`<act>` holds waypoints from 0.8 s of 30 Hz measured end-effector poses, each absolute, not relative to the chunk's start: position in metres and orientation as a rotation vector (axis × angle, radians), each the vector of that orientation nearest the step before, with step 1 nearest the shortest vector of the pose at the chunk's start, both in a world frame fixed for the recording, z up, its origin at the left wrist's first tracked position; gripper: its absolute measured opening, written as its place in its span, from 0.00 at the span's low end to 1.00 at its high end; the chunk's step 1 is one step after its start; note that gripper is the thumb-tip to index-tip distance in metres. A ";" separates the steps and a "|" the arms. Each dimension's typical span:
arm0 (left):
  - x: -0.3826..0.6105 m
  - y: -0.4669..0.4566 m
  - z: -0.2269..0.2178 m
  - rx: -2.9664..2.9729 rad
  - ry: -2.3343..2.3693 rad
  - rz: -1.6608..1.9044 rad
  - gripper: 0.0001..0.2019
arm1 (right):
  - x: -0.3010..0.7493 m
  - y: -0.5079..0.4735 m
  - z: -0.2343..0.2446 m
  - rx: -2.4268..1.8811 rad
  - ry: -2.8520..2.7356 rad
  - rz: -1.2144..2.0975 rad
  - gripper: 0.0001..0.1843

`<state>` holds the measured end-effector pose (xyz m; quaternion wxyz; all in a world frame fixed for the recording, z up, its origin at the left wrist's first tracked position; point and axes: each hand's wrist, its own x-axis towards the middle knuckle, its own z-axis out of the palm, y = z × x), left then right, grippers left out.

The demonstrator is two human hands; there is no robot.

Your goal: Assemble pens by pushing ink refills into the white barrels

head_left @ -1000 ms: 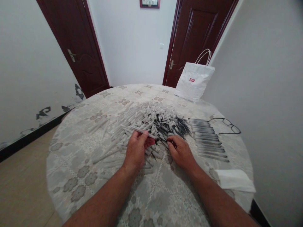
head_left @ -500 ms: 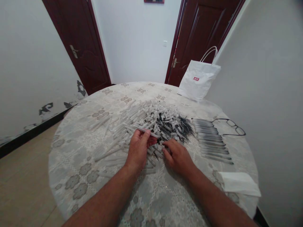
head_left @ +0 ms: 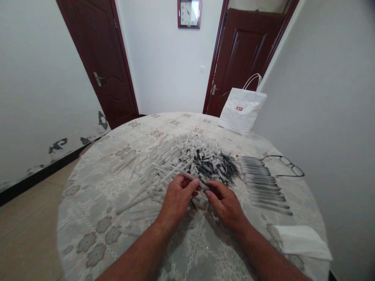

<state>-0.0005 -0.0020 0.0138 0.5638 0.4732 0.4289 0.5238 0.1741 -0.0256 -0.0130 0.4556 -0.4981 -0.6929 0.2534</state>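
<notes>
My left hand (head_left: 177,199) is closed on a white pen barrel (head_left: 187,175), held just above the near edge of a big pile of white pen barrels, caps and black refills (head_left: 187,158). My right hand (head_left: 224,203) is right beside it, fingertips pinched at the barrel's right end on a small part I cannot make out. Both hands hover over a round table with a lace cloth (head_left: 96,195).
A row of assembled pens (head_left: 263,181) lies to the right of the pile, with eyeglasses (head_left: 288,166) beyond it. A white paper bag (head_left: 241,109) stands at the back right. A folded white tissue (head_left: 301,242) lies at the near right edge. Dark doors and a wall clock are behind.
My right hand has moved left from the black refills to the end of the barrel in my left hand. The camera has tilted up a little.
</notes>
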 end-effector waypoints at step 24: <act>0.024 0.002 0.000 2.411 1.249 0.825 0.12 | 0.241 0.001 0.009 -1.255 -1.025 0.558 0.14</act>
